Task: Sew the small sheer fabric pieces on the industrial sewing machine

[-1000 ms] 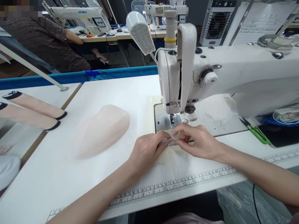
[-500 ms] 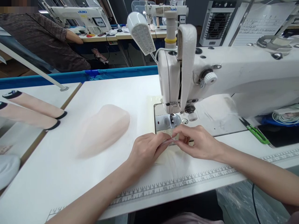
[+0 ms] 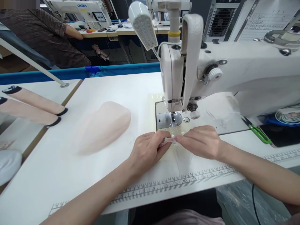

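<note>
Just in front of the sewing machine, a thin, sheer strip of fabric is pinched between my fingers. My left hand grips it from the left, thumb and forefinger closed. From the right, my right hand has its fingertips closed on the other end, near the left fingertips. Most of the strip is hidden by the fingers. Behind them lie the metal needle plate and the presser foot, with the hands a little nearer to me than the foot. To the left, a pale pink sheer fabric piece lies on the white table.
Green-handled scissors lie at the right beside a dark flat object. A printed ruler runs along the front edge. Two pink rolls with black ends stand out at the left. Another person sits beyond the blue cloth edge.
My right hand has turned so its back faces up more, its fingers now straighter and closer together. The left hand stays nearly still. The camera view has shifted slightly.
</note>
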The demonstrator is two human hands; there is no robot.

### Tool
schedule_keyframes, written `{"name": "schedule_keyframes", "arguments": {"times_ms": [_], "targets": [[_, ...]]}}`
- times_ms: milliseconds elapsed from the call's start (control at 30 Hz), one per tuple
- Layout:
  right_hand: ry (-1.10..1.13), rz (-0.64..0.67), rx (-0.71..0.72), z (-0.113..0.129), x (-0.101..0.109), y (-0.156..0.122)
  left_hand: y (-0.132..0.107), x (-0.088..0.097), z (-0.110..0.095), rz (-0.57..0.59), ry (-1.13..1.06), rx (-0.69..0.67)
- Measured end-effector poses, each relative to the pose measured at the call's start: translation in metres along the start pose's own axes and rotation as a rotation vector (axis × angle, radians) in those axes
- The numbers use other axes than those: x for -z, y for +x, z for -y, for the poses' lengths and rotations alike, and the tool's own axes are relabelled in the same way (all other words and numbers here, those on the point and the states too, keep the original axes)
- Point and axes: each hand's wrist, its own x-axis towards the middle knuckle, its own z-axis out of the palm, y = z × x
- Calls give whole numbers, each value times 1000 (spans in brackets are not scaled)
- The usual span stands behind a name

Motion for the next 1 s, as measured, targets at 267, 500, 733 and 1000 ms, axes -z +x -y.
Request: {"name": "schedule_keyframes", "arguments": {"times_ms": [267,500,733,1000], "targets": [[-243,-84,435,-3,10,7,0,0,-2,-37,-4,-117],[-238,-105,464,-2,13,10,-1,1,-7,-43,-1,-30],[-270,-97,528,0,21,13,2,4,-14,8,-22,-17],[-273,-121,613,0,18,11,-2,1,-8,47,-2,-213]]}}
